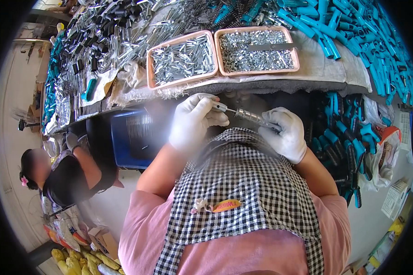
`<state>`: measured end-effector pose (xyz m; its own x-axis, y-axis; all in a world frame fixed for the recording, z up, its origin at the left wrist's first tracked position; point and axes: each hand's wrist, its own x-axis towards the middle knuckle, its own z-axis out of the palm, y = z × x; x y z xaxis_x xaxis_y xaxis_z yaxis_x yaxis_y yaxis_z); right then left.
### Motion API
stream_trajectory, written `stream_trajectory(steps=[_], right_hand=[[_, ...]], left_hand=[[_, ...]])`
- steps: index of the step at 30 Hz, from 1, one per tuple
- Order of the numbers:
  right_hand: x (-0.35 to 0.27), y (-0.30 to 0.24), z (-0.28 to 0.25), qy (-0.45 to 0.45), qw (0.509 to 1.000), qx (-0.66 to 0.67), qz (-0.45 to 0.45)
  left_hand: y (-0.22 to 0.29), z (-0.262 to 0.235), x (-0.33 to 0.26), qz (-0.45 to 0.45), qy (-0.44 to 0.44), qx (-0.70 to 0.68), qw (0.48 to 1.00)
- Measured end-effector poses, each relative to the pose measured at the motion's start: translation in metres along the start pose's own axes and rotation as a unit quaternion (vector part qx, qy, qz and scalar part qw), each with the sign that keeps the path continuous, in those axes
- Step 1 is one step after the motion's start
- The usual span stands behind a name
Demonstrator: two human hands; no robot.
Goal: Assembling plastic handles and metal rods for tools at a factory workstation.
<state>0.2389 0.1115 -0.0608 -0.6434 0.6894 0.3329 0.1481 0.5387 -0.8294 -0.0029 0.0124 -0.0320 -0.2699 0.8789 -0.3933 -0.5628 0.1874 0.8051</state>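
In front of my checked apron, both hands wear white gloves and are closed on silvery metal parts. My left hand (192, 120) pinches a short metal tube (220, 107) with a small hole in its side. My right hand (285, 133) grips a longer stepped metal cylinder (250, 115), tilted down to the right. A thin rod (231, 111) bridges the two parts, so they line up end to end. The inner ends of both parts are hidden by my fingers. Just beyond, at the table's edge, sit two pink trays, one with metal pins (183, 60), one with small metal pieces (254, 57).
A flat metal strip (270, 46) lies across the right tray. Teal plastic handles (353, 32) heap at the far right; black parts and metal rods (124, 36) pile at the left. A blue bin (128, 137) stands below the table. At far left another person (71, 176) sits.
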Motion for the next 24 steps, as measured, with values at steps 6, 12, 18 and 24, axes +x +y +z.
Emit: stream_trajectory(steps=[6,12,18,24], right_hand=[[-0.003,0.001,-0.002,0.005,1.000,-0.001,0.000],[-0.002,-0.002,-0.005,0.014,1.000,-0.007,-0.027],[0.002,-0.003,-0.010,0.032,0.998,-0.038,-0.025],[-0.001,0.012,-0.026,0.067,0.998,0.017,-0.008]], left_hand=[[-0.003,0.011,0.000,-0.015,-0.012,-0.006,1.000],[-0.007,0.010,0.014,-0.103,-0.070,-0.033,0.992],[-0.010,0.045,0.011,-0.014,-0.010,0.260,0.966],[0.001,0.072,0.022,0.001,-0.065,0.363,0.930]])
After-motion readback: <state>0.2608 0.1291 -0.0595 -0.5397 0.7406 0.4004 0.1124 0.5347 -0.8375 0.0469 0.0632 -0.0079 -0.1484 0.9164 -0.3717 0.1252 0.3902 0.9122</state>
